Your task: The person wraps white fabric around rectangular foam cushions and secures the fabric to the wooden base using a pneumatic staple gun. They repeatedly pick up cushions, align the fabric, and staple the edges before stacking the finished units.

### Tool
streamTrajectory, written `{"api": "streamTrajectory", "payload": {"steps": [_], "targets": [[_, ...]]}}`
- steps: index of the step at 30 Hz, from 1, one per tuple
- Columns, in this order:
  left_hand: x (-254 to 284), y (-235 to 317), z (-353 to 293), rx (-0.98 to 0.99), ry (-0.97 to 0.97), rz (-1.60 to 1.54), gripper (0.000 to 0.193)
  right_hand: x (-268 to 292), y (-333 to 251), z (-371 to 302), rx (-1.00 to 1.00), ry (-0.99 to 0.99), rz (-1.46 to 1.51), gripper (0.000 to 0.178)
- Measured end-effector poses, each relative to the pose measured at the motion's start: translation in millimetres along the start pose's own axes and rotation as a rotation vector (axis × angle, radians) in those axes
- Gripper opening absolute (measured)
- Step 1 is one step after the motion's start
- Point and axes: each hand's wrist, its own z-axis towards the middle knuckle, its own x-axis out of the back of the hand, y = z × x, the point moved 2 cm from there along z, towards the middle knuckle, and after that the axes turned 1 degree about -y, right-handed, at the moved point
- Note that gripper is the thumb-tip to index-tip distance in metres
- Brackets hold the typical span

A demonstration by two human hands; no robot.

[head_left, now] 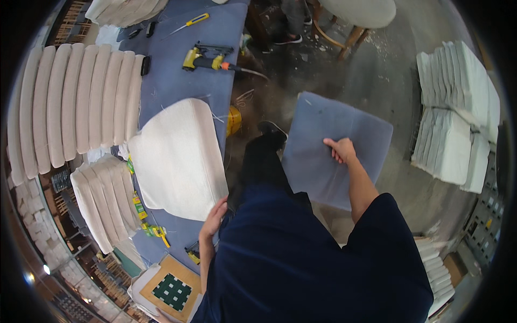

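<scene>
A cream upholstered seat cushion [175, 159] lies on the blue-grey covered table. My left hand [214, 218] is at its near right corner, fingers stretched out and touching the edge. Off to the right, my right hand [342, 151] rests over a square blue-grey covered surface [336, 121]. Its fingers are curled under and the thumb points left; whatever they may hold is hidden. A yellow and black staple gun [207, 60] with an air hose lies farther up the table, beyond the cushion. Past it is a yellow-handled screwdriver [188, 25].
Rows of cream cushions [81, 102] line the table's left side, with small yellow-green boxes [139, 207] nearby. White cushion stacks [452, 107] stand at the right. A wooden frame with green webbing [169, 288] is at lower left, a co-worker's hand beside it. A round stool [361, 11] is at the far end.
</scene>
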Motion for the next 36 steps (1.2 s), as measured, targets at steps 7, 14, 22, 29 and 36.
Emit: {"api": "streamTrajectory", "payload": {"steps": [7, 14, 22, 29, 36], "targets": [[-91, -106, -53, 0.17, -0.145, -0.439, 0.057, 2, 30, 10, 0.113, 0.058, 0.019, 0.074], [-113, -191, -59, 0.025, -0.181, -0.049, 0.046, -4, 36, 7, 0.234, 0.093, 0.02, 0.073], [-138, -183, -71, 0.079, -0.128, -0.086, 0.024, -5, 42, -7, 0.249, 0.114, -0.011, 0.069], [-127, -190, -56, 0.03, -0.138, 0.019, 0.019, -1, 45, -8, 0.317, 0.143, 0.05, 0.068], [-118, -230, -39, -0.055, -0.201, 0.118, 0.015, -4, 47, -9, 0.371, 0.161, 0.103, 0.066]]}}
